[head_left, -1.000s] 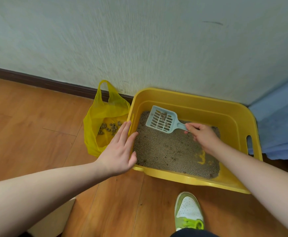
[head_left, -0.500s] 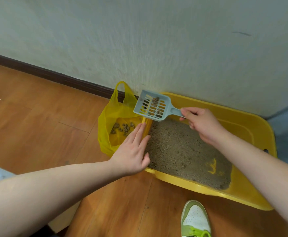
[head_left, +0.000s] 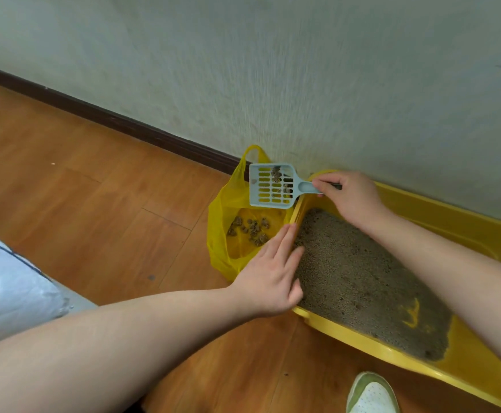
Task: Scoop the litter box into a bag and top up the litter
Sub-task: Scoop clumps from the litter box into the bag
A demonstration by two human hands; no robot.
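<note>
Litter box (head_left: 481, 242) sits by the wall with the open yellow bag (head_left: 222, 228) touching its near end, so the right hand (head_left: 350, 198), pinching the scoop (head_left: 273, 186), carries clumps straight over it while the flat, straight-fingered left hand (head_left: 273, 272) steadies the rim.

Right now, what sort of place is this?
Probably a room in a home, at floor level by a wall. Wood-look floor meets a pale wall with a dark baseboard; a yellow litter box sits against the wall, a yellow bag of clumps beside it.
</note>
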